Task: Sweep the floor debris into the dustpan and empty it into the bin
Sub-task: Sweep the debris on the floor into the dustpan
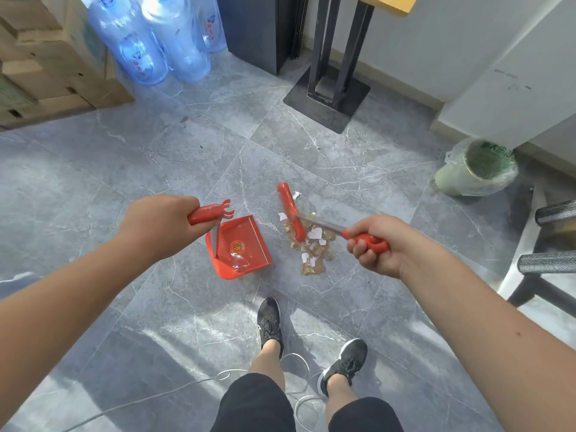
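Bottom centre: two black shoes (269, 322) on grey floor tiles (156, 169). Mid-frame left, the left hand (159, 227) has its fingers wrapped around the dustpan handle (207, 213); the red dustpan (238, 247) rests on the floor, mouth toward the right. Mid-frame right, the right hand (378, 244) clasps the broom handle (371, 240); the broom head (291, 210), long axis near vertical in frame, touches the debris (313, 247). Upper right: the lined bin (480, 168).
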### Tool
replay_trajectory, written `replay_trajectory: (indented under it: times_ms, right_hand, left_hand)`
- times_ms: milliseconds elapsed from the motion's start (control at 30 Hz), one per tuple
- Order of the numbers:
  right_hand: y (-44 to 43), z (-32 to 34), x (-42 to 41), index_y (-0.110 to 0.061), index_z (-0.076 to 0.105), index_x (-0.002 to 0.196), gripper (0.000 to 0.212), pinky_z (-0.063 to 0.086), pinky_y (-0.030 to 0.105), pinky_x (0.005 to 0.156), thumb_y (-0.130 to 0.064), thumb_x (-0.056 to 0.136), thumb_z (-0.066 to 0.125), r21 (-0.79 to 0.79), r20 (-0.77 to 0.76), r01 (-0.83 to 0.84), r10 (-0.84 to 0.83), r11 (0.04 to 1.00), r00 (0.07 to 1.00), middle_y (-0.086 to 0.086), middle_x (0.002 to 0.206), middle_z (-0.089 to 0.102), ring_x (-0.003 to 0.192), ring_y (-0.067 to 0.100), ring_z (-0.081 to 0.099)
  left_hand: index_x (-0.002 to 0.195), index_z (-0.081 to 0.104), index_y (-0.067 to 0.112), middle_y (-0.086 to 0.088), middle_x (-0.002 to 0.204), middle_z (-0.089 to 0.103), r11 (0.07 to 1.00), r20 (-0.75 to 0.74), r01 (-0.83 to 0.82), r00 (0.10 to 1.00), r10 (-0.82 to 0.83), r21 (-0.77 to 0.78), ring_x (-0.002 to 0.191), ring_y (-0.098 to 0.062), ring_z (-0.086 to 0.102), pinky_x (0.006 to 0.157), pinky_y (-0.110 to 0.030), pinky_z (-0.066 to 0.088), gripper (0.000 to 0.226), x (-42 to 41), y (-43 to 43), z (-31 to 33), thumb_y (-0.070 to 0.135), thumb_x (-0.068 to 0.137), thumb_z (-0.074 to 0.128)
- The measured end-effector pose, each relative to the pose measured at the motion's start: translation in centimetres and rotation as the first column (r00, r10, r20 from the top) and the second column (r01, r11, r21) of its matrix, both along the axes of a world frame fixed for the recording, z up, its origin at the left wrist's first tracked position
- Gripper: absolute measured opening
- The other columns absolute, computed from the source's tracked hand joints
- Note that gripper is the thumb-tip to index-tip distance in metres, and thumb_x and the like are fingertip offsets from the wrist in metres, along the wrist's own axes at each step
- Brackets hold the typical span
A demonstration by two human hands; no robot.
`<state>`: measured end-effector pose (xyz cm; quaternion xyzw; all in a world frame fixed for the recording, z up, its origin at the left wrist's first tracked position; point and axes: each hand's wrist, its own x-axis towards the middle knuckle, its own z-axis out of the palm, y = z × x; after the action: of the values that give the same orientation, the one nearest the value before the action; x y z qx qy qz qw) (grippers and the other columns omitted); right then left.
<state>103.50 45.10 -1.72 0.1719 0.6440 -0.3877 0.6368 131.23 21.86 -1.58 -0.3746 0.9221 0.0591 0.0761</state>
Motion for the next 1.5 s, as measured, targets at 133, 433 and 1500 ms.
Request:
replay_trajectory:
  times_ms: [133, 433, 1500]
  right_hand:
    - [-3.7, -1.2, 0.8, 0.003, 0.055, 0.099, 0.008, 0.038, 0.015, 0.03, 0.002, 0.093, 0.051, 0.015, -0.164, -0.156, 0.157, 0.988, 0.974, 0.006, 0.062, 0.048, 0.038, 0.007, 0.046]
    - [-7.7, -7.5, -0.6, 0.0, 0.058, 0.091, 0.009, 0.035, 0.018, 0.035, 0.005, 0.092, 0.051, 0.17, -0.382, -0.406, 0.44, 0.898, 0.813, 0.011, 0.059, 0.05, 0.034, 0.014, 0.045]
    - [10.2, -8.9, -0.8, -0.013, 0.049, 0.087, 0.01, 0.038, 0.023, 0.038, -0.004, 0.09, 0.044, 0.456, -0.282, -0.702, 0.837, 0.548, 0.47, 0.015, 0.073, 0.047, 0.04, 0.022, 0.047]
  left_hand:
    - [0.06, 0.049, 0.021, 0.006, 0.051, 0.048, 1.0, -0.004, -0.017, 1.0, 0.017, 0.008, 0.047, -0.013, 0.045, 0.047, -0.024, 0.032, 0.057, -0.8, 0.2, -0.3, 0.072, 0.084, 0.055]
    - [0.059, 0.05, 0.02, 0.006, 0.049, 0.048, 1.0, -0.027, 0.018, 0.999, -0.019, -0.012, 0.047, -0.017, 0.048, 0.045, -0.025, 0.035, 0.057, -2.0, -0.2, -0.4, 0.071, 0.082, 0.059]
    - [0.059, 0.046, 0.021, 0.007, 0.051, 0.049, 0.992, 0.079, 0.126, 0.989, -0.127, 0.012, 0.046, -0.017, 0.049, 0.047, -0.025, 0.037, 0.059, -2.8, 1.6, -4.2, 0.075, 0.082, 0.055]
